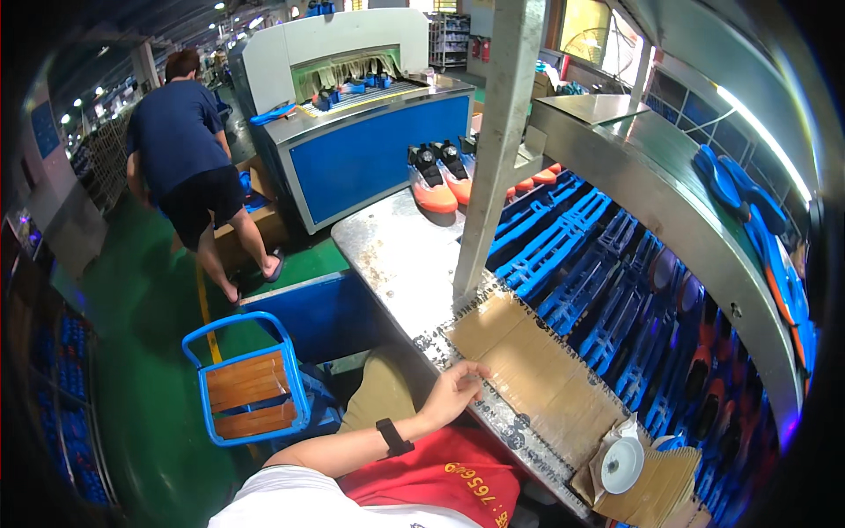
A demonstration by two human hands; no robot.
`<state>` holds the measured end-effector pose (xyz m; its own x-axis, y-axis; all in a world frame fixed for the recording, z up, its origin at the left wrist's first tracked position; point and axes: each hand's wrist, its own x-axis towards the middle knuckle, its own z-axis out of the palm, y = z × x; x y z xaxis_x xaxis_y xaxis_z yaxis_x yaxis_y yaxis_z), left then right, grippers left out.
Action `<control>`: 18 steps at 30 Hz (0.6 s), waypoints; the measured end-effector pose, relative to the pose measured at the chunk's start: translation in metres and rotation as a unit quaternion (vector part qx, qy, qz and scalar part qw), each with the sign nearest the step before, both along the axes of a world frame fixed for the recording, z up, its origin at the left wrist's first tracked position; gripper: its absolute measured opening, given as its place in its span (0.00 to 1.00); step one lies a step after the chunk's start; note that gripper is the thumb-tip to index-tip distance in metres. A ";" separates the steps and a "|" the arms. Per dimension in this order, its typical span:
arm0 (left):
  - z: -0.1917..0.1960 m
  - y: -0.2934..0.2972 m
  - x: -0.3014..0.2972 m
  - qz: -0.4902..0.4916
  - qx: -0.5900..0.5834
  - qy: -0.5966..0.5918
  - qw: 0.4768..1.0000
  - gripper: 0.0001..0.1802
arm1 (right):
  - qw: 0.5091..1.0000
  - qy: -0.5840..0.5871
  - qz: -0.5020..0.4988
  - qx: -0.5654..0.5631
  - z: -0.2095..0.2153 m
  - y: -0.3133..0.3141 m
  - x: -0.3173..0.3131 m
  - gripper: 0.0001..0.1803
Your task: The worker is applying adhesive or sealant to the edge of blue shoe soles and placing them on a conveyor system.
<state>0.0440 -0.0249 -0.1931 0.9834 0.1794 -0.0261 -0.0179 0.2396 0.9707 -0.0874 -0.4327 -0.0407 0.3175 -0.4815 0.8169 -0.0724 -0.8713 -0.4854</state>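
My left hand (454, 390) rests on the near edge of a metal worktable (387, 251), its fingers loosely curled against a taped-down cardboard sheet (528, 370). It holds nothing. A black wristband sits on that wrist. My right hand is out of view. A pair of orange and black shoes (437, 179) stands at the far end of the table, well away from my hand.
A steel post (497, 150) rises from the table. Blue conveyor racks (572, 264) run along its right side. A white dish (622, 465) sits in a cardboard box. A blue stool (251, 392) stands at the left. A person in a dark shirt (180, 150) bends beside a blue machine (370, 141).
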 end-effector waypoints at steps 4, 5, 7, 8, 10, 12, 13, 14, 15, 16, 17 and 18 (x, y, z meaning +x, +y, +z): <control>-0.012 -0.011 -0.009 -0.032 0.032 -0.009 0.999 0.10 | 0.972 0.048 0.225 0.054 -0.022 0.081 0.019 0.18; -0.012 -0.012 -0.011 -0.043 0.042 -0.014 0.998 0.10 | 0.957 0.136 0.255 0.020 -0.040 0.082 0.017 0.18; -0.015 -0.015 -0.015 -0.038 0.053 -0.025 0.998 0.09 | 0.914 0.225 0.332 -0.052 -0.053 0.110 0.023 0.15; -0.013 -0.016 -0.018 -0.052 0.054 -0.022 0.997 0.09 | 0.885 0.294 0.357 -0.061 -0.071 0.111 0.022 0.14; -0.015 -0.017 -0.023 -0.074 0.055 -0.007 0.996 0.09 | 0.828 0.370 0.408 -0.109 -0.071 0.133 0.027 0.10; -0.015 -0.016 -0.028 -0.072 0.054 0.001 0.996 0.10 | 0.800 0.408 0.430 -0.096 -0.075 0.148 0.026 0.07; -0.015 -0.015 -0.030 -0.072 0.053 0.007 0.996 0.10 | 0.787 0.416 0.445 -0.094 -0.087 0.148 0.027 0.07; -0.017 -0.014 -0.033 -0.070 0.052 0.008 0.996 0.10 | 0.786 0.417 0.446 -0.095 -0.096 0.147 0.029 0.07; -0.020 -0.013 -0.035 -0.069 0.051 0.011 0.996 0.10 | 0.776 0.407 0.465 -0.126 -0.104 0.146 0.032 0.06; -0.023 -0.013 -0.037 -0.067 0.050 0.014 0.996 0.10 | 0.765 0.397 0.482 -0.156 -0.110 0.145 0.034 0.06; -0.026 -0.014 -0.039 -0.066 0.049 0.015 0.996 0.10 | 0.764 0.398 0.483 -0.156 -0.114 0.144 0.036 0.06; -0.028 -0.014 -0.041 -0.067 0.038 0.019 0.997 0.10 | 0.759 0.427 0.468 -0.148 -0.117 0.144 0.038 0.06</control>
